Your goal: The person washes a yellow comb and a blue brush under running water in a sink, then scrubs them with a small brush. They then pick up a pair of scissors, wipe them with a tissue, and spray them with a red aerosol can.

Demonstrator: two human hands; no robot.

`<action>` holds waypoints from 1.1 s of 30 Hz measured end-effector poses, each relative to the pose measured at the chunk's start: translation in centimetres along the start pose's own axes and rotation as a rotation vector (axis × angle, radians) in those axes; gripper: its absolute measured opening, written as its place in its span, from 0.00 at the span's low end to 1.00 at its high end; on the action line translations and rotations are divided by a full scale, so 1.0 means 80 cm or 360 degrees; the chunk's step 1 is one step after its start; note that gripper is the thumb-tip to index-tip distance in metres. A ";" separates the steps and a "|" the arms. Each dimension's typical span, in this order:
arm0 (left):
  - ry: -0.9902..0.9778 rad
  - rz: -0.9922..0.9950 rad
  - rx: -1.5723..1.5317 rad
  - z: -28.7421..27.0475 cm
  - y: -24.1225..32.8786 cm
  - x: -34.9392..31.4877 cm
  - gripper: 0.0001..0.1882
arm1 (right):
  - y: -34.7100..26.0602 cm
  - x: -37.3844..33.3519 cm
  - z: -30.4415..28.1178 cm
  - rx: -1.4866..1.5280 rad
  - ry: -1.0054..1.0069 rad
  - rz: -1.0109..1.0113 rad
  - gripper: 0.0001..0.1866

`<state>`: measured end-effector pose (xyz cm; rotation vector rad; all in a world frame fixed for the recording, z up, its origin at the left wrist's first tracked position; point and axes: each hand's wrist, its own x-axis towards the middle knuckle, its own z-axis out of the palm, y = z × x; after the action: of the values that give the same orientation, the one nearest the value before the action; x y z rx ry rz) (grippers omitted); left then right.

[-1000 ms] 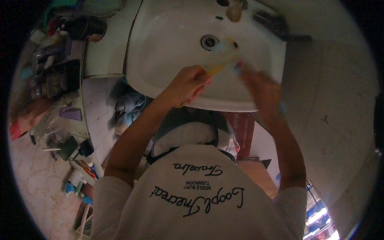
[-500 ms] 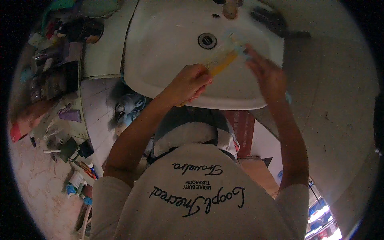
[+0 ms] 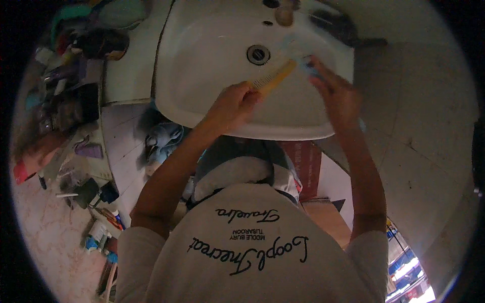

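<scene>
Over the front of the white washbasin [image 3: 202, 96], my left hand [image 3: 232, 108] is closed round one end of a yellow comb [image 3: 278, 80]. The comb slants up to the right, its teeth facing the upper left. To the right of the comb's far end, my right hand [image 3: 341, 98] is closed with its fingertips on a small light-blue thing [image 3: 306, 64]. That thing is smeared by motion, so its kind is not clear. It is close to the comb's tip; whether they touch I cannot tell.
The round drain [image 3: 258, 54] lies beyond the comb, and the tap [image 3: 284, 16] stands at the basin's back. A dark object [image 3: 333, 25] sits on the back right rim. Cluttered bottles and boxes [image 3: 76, 106] fill the left side. A red box [image 3: 305, 166] is below the basin.
The comb and my left hand have shifted slightly left, and the comb's teeth show more sharply. The light-blue thing stays by the comb's far end.
</scene>
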<state>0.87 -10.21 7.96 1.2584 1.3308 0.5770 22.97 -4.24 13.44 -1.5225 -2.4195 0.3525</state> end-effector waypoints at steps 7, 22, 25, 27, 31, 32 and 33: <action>0.0253 0.0197 0.0345 0.001 -0.012 0.008 0.16 | -0.024 -0.003 -0.021 0.0301 0.0193 0.0002 0.21; 0.0138 -0.0191 -0.0688 0.009 0.031 -0.009 0.09 | 0.016 0.000 0.016 -0.0216 -0.0523 0.0234 0.17; 0.0148 -0.0132 -0.0700 -0.003 0.040 -0.001 0.10 | 0.000 -0.031 0.041 -0.0030 -0.0445 0.0339 0.18; 0.0189 -0.0127 -0.0669 -0.006 0.038 0.003 0.10 | 0.009 -0.031 0.045 0.0122 -0.0254 0.0407 0.18; 0.0289 -0.0200 -0.0658 -0.005 0.017 0.006 0.10 | 0.024 -0.018 0.038 0.0402 0.0234 0.0260 0.20; 0.0294 -0.0231 -0.0658 -0.003 0.014 0.008 0.10 | 0.017 -0.016 0.039 0.0464 0.0355 0.0135 0.20; 0.0316 -0.0222 -0.0662 0.000 0.015 0.009 0.10 | 0.009 -0.014 0.041 0.0533 0.0247 0.0198 0.20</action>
<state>1.46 -9.23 8.76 0.7791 1.3613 0.8461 22.95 -5.16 10.01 -1.4895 -2.0314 0.6065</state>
